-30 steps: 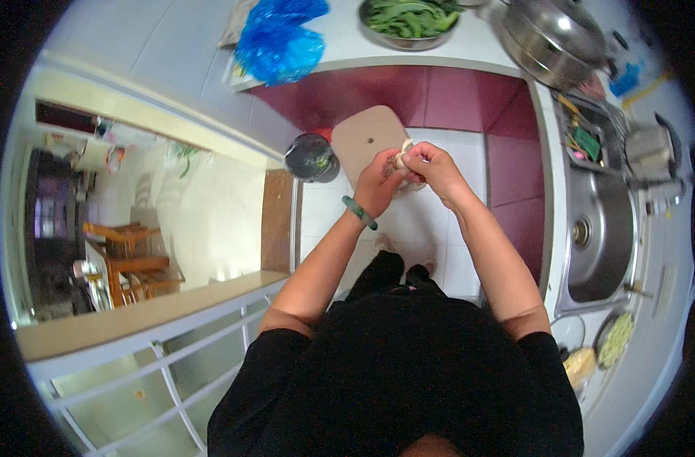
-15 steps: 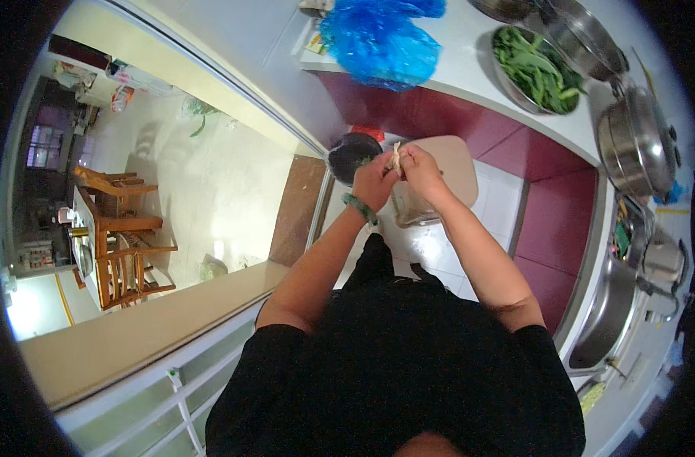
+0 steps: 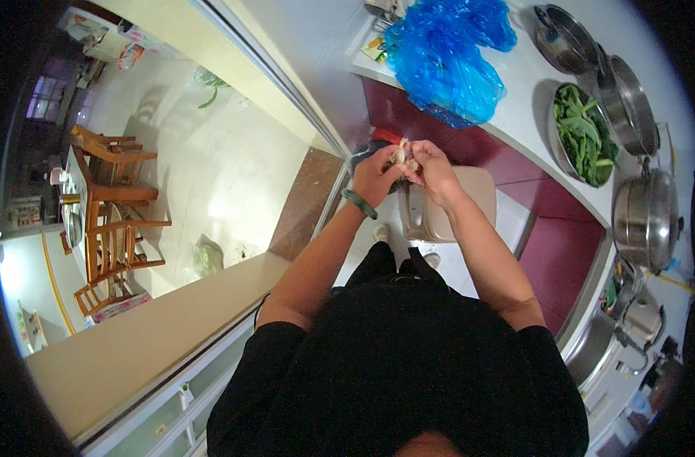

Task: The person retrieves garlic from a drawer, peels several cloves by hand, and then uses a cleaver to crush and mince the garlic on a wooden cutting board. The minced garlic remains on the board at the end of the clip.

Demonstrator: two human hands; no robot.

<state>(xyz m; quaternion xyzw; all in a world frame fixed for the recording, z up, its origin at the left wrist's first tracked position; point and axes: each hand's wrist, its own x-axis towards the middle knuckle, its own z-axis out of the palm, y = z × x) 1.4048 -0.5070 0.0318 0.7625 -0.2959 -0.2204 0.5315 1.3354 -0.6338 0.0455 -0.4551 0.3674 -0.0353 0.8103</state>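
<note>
In front of my body, both hands meet around a small whitish garlic bulb [image 3: 401,155] with a short dry stem. My left hand [image 3: 375,177], with a green bangle at the wrist, pinches it from the left. My right hand [image 3: 434,172] has its fingertips closed on the bulb's right side, where pale pieces show. Beneath the hands is a dark bin [image 3: 360,158], partly hidden by my left hand. Beside it stands a beige plastic stool or box [image 3: 475,204] with a rounded top, below my right hand.
A blue plastic bag [image 3: 450,72] lies on the white counter [image 3: 526,126]. Farther right are a bowl of green leaves [image 3: 584,135], metal pans [image 3: 629,103], a lidded steel pot [image 3: 647,217] and a sink [image 3: 591,350]. Wooden chairs [image 3: 123,236] stand left, beyond a sliding-door frame.
The view has turned, so the counter things sit farther right and lower. My right fingers have shifted on the garlic bulb, and more of it shows between the hands.
</note>
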